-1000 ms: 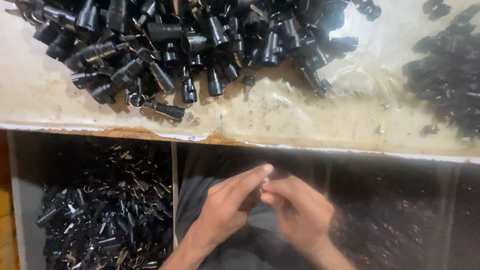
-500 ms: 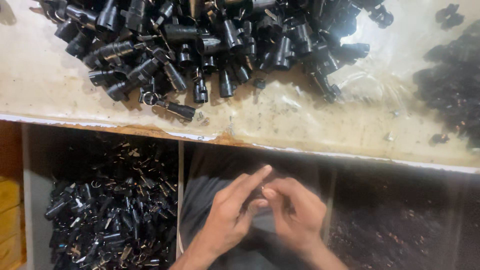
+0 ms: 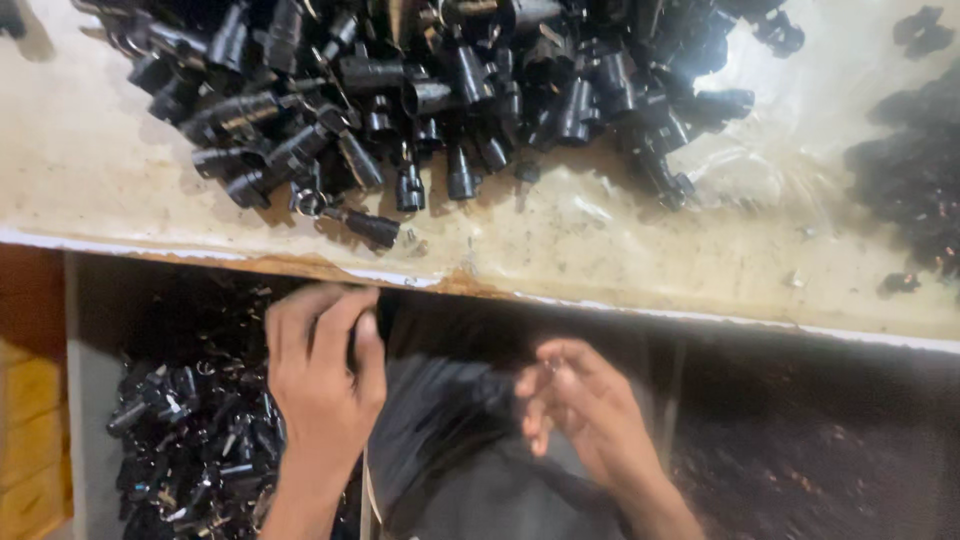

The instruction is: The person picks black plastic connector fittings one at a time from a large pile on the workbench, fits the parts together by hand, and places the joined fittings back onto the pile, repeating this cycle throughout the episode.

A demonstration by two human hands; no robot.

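Big heap of black plastic parts (image 3: 440,110) crowds the back of the bench top (image 3: 620,250), with one loose part (image 3: 370,227) poking out toward the front edge. A bare strip runs along that edge, wide open on the right up to a second dark pile (image 3: 915,190). Below the edge, the left hand (image 3: 322,385) sits over a bin of black parts (image 3: 185,440), the right hand (image 3: 585,420) well apart, leaving a gap between them.
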